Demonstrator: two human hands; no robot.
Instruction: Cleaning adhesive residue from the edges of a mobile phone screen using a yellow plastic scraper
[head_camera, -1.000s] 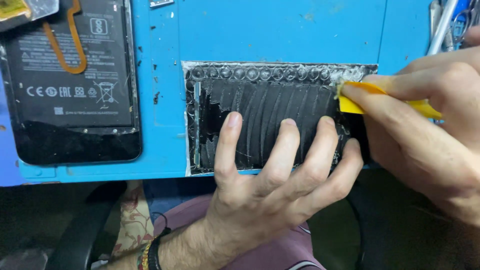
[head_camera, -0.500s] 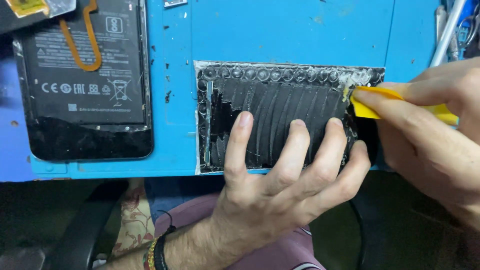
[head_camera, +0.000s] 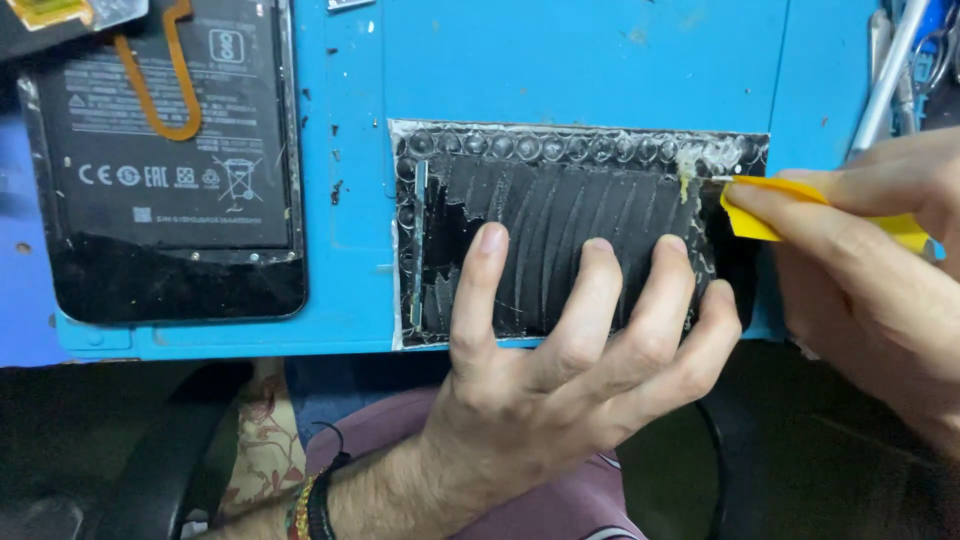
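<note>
Since a second ago the yellow scraper (head_camera: 760, 215) pinched in the right hand (head_camera: 880, 270) crept left along the panel (head_camera: 560, 240) mid-frame; left hand (head_camera: 560, 370) spread wide on it, glue mostly still on

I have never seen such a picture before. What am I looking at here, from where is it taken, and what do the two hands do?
The picture comes from a camera worn on a person's head, looking down at that person's own two bare hands. There is no machine.

A blue work mat lies on the surface. On it, in the middle, is a black phone back panel with shiny, bubbly glue residue along its edges. The left hand presses down on this panel with spread fingers, holding it flat. The right hand pinches a yellow plastic scraper; its tip touches the glue at the panel's upper right corner.

To the left lies an opened phone, showing its black battery and an orange flex cable. Metal tools lie at the upper right edge; I cannot tell which kind.
</note>
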